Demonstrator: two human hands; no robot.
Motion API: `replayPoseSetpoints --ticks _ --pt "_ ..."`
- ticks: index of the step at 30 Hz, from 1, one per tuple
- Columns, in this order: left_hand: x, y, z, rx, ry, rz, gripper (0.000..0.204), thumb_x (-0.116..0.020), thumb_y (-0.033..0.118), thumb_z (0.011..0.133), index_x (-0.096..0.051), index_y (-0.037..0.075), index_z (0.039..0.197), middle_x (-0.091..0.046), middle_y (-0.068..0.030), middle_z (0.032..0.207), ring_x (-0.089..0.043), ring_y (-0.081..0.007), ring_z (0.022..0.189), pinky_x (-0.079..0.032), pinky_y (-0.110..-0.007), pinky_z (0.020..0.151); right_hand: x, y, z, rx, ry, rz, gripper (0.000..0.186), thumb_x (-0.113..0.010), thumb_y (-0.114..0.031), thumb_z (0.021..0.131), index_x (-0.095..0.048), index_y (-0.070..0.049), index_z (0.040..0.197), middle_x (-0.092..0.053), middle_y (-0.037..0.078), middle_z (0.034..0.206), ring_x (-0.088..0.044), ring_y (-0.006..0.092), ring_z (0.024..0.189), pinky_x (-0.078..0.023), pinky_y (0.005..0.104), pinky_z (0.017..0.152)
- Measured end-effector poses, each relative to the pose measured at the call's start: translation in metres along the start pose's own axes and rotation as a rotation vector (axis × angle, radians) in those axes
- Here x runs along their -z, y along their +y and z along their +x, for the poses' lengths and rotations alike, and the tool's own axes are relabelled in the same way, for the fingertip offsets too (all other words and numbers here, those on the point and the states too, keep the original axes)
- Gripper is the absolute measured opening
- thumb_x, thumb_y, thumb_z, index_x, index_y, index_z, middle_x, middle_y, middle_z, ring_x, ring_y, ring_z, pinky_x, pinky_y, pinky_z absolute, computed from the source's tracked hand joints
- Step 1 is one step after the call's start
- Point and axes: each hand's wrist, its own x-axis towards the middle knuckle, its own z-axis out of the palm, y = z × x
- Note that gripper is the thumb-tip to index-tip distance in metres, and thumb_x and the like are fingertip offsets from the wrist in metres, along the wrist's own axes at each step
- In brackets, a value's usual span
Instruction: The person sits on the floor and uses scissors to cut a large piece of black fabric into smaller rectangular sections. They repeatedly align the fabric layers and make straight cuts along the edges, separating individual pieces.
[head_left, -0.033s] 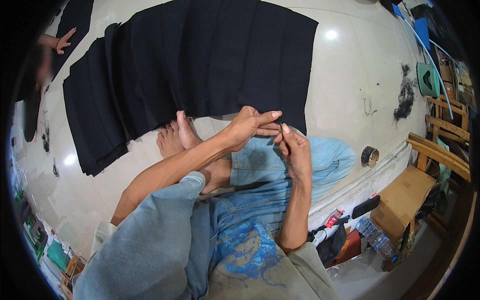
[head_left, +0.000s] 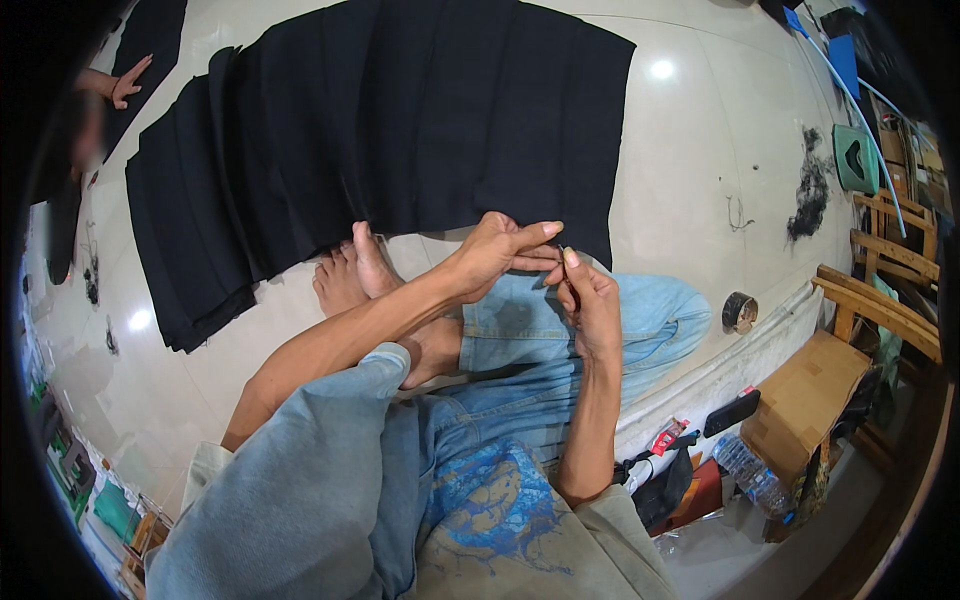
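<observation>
A long black cloth (head_left: 430,110) lies in overlapping folds across the tiled floor in front of my bare feet (head_left: 345,275). My left hand (head_left: 500,252) is over its near edge, close to the right end, thumb and fingers pointing right and drawn together. Just beside it, my right hand (head_left: 592,300) pinches with the thumb raised, its fingertips meeting those of the left. Something small and dark sits between the fingertips of both hands, too small to name. Under my hands is the leg of my light blue jeans (head_left: 640,315).
A roll of tape (head_left: 739,313) stands right of my knee. Further right are a cardboard piece (head_left: 808,395), a plastic bottle (head_left: 750,475), a black phone (head_left: 732,413) and wooden frames (head_left: 880,310). Black fluff (head_left: 810,190) lies on the floor. Another person's hand (head_left: 130,82) rests on dark cloth, upper left.
</observation>
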Motion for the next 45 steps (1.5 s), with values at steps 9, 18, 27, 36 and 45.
replayPoseSetpoints --ticks 9,18,27,36,45 --pt "-0.004 -0.007 0.001 -0.024 -0.038 -0.108 0.036 -0.065 0.027 0.099 -0.068 -0.008 0.089 -0.070 -0.0217 0.086 -0.072 -0.0220 0.090 -0.057 -0.033 0.091 -0.029 0.012 -0.012 0.029 0.138 0.317 0.041 -0.054 -0.041 0.104 -0.064 -0.006 0.085 -0.046 -0.005 0.057 -0.030 0.0008 0.042 -0.019 0.0183 0.037" --pt "-0.004 -0.008 0.002 -0.037 -0.037 -0.097 0.035 -0.064 0.029 0.100 -0.068 -0.001 0.083 -0.063 -0.0105 0.071 -0.067 -0.0142 0.075 -0.055 -0.031 0.089 -0.035 0.013 -0.007 0.073 0.184 0.217 0.040 -0.053 -0.039 0.105 -0.062 -0.008 0.081 -0.042 -0.007 0.056 -0.030 0.0007 0.045 -0.020 0.0188 0.040" --pt "-0.002 -0.011 0.001 -0.030 -0.058 -0.113 0.038 -0.064 0.032 0.100 -0.069 -0.001 0.081 -0.063 -0.0090 0.067 -0.064 -0.0111 0.070 -0.055 -0.027 0.084 -0.038 0.019 -0.003 0.088 0.184 0.219 0.042 -0.054 -0.043 0.104 -0.062 -0.008 0.082 -0.044 -0.007 0.056 -0.029 -0.0001 0.041 -0.020 0.0178 0.037" --pt "-0.007 -0.005 -0.002 -0.026 -0.057 -0.091 0.042 -0.061 0.035 0.101 -0.068 0.003 0.075 -0.061 -0.0083 0.064 -0.064 -0.0129 0.068 -0.054 -0.033 0.094 -0.037 0.017 -0.005 0.073 0.188 0.212 0.041 -0.053 -0.040 0.105 -0.060 -0.010 0.077 -0.040 -0.008 0.055 -0.028 0.0001 0.045 -0.020 0.0186 0.040" --pt "-0.006 -0.006 0.000 0.009 -0.033 -0.175 0.049 -0.061 0.036 0.101 -0.067 -0.012 0.088 -0.069 -0.0197 0.086 -0.071 -0.0261 0.096 -0.051 -0.040 0.103 -0.039 0.012 -0.024 -0.009 0.179 0.339 0.043 -0.048 -0.044 0.106 -0.058 -0.007 0.086 -0.039 -0.007 0.058 -0.028 0.0013 0.043 -0.021 0.0190 0.038"
